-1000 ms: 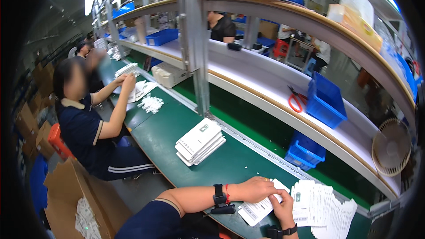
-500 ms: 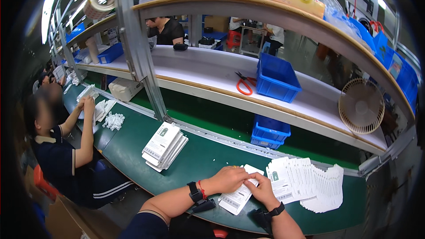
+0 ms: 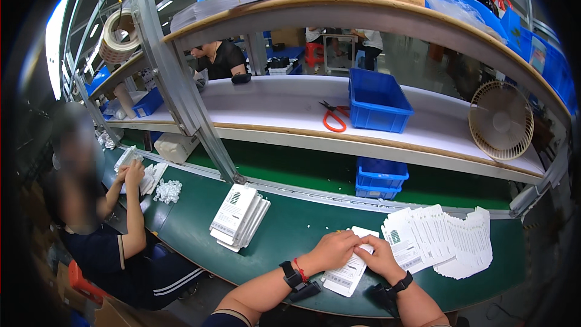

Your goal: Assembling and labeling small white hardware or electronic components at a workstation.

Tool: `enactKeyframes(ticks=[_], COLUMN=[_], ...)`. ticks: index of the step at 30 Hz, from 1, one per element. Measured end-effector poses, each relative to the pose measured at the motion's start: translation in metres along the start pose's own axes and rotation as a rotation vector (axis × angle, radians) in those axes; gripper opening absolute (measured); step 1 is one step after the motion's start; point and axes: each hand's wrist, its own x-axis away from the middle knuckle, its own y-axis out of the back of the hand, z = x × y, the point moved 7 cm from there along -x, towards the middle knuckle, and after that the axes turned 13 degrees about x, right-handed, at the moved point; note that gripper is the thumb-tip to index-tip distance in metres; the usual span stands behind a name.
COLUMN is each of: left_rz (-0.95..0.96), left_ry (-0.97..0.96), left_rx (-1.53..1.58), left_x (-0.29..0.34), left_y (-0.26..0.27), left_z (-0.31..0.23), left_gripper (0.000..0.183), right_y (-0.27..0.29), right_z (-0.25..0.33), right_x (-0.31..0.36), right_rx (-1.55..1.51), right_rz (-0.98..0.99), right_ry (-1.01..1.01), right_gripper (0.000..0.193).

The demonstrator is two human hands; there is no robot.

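A flat white printed card (image 3: 345,275) with rounded corners lies at the front of the green table. Over its upper half my left hand (image 3: 334,253) and my right hand (image 3: 381,259) meet, fingers bent and pinched together on it. Whatever small piece may sit between the fingertips is hidden. To the right, a fanned row of similar white cards (image 3: 417,239) spreads across the table, nearest my right hand. A stack of white packs (image 3: 237,212) with green print stands to the left of my left hand.
Beyond the table runs a white shelf with red-handled pliers (image 3: 334,116), a blue bin (image 3: 380,106) and a round fan (image 3: 501,120). Stacked blue bins (image 3: 381,177) stand below it. At left, a co-worker's hands (image 3: 130,175) work near a pile of small clear pieces (image 3: 167,191).
The whole view has shifted and tilted a little. Both hands stay together on the card, with only slight finger movement. The stack and the fanned cards lie as before.
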Motion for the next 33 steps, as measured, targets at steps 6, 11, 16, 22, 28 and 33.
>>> enactKeyframes(ticks=[6,11,16,22,28,33], left_rz=[0.001,0.019,-0.007,0.099,-0.022,-0.237], left_ry=[0.026,0.054,0.024,0.031,-0.153,-0.093], left_rx=[0.044,0.04,-0.023,0.016,-0.041,0.275], left_x=[0.003,0.006,0.002,-0.001,-0.023,-0.037], left_y=[-0.002,-0.005,-0.005,0.003,0.038,0.103], left_z=[0.001,0.004,-0.002,-0.008,-0.048,-0.12], left_gripper=[0.009,0.017,0.012,0.015,0.022,0.004], right_y=[-0.002,-0.005,0.0,-0.001,-0.003,-0.007], right_z=[-0.007,-0.012,-0.005,-0.006,-0.016,-0.015], right_x=[0.005,0.005,0.004,0.003,0.002,0.001], right_rx=[-0.042,-0.1,-0.076,-0.061,-0.107,-0.172], right_rz=[0.019,0.013,0.006,0.025,-0.008,0.02], right_ry=[-0.05,-0.045,-0.011,-0.007,-0.011,-0.064], right_gripper=[0.016,0.016,0.016,0.017,0.015,0.013])
